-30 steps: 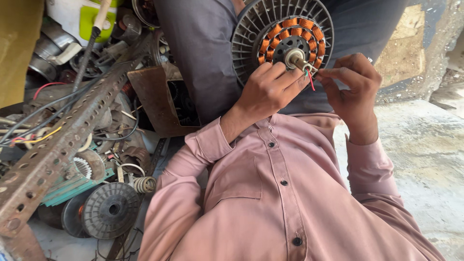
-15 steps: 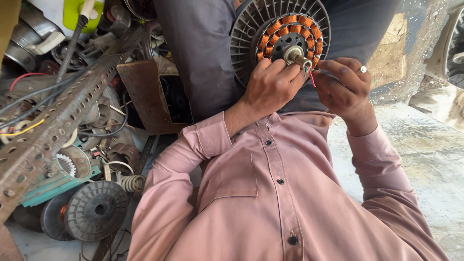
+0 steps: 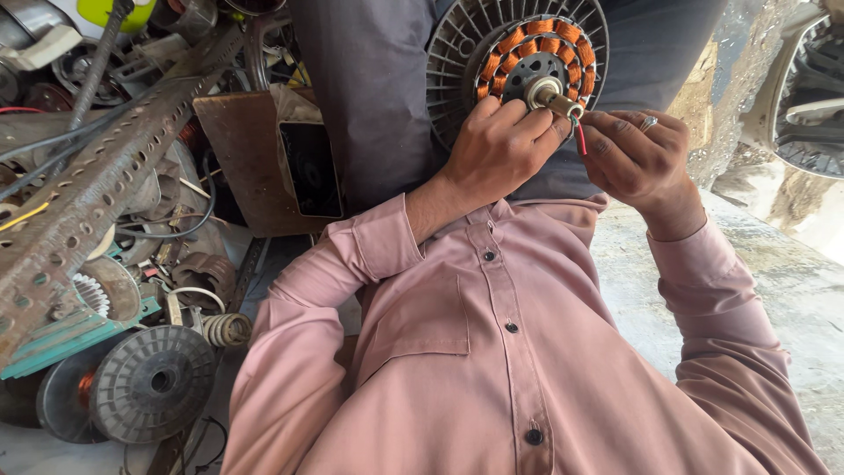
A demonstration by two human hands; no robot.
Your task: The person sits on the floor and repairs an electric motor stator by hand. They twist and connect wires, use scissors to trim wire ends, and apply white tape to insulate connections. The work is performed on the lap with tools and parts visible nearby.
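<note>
Left hand (image 3: 497,145) is gripping the motor stator (image 3: 519,62) at its shaft. Right hand (image 3: 637,154) is pinching a red wire (image 3: 581,141) beside it.

Both arms reach forward from the chest, bent at the elbows, sleeves down to the wrists, so that the two hands meet close together. The left hand (image 3: 497,145) is curled, knuckles up, wrist slightly cocked, its fingers (image 3: 536,123) folded and pressed together at the tips. The right hand (image 3: 637,154) faces it, back of the hand up, wrist bent inward, with a ring on one finger. Its thumb and forefinger pinch together just beside the left fingertips; the other fingers (image 3: 655,132) curl loosely behind. The two sets of fingertips nearly touch.
</note>
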